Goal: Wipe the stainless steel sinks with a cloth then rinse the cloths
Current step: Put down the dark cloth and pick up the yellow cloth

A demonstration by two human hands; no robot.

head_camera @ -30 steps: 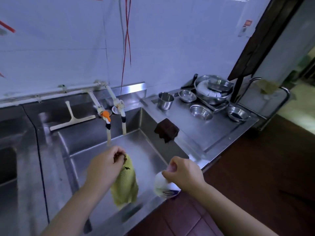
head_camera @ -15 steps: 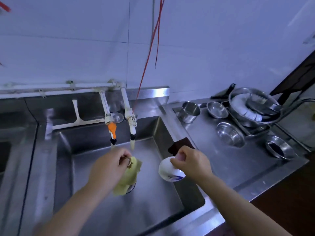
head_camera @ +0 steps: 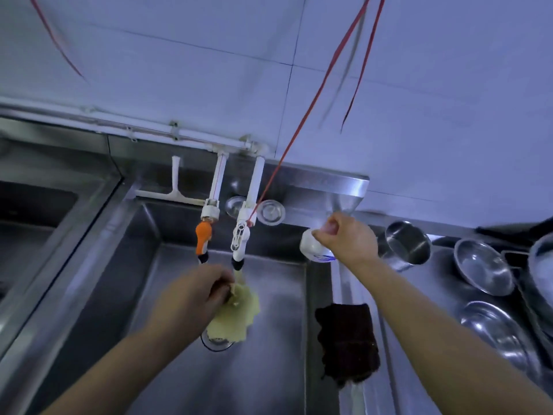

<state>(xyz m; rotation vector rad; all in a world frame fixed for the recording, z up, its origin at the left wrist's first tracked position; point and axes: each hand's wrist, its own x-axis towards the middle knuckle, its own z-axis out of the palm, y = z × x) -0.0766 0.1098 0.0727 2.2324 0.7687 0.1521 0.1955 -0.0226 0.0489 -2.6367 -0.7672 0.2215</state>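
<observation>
One crumpled pale-yellow cloth (head_camera: 233, 316) hangs bunched from the left hand (head_camera: 194, 295), fingers clenched around it; the right hand (head_camera: 344, 238) pinches a white bottle (head_camera: 314, 248).

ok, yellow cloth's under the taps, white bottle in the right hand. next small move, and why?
Probably set the white bottle down on the counter. The right hand grips it at the sink's back corner, while the left hand holds the yellow cloth below the white tap, which needs a free hand.
</observation>
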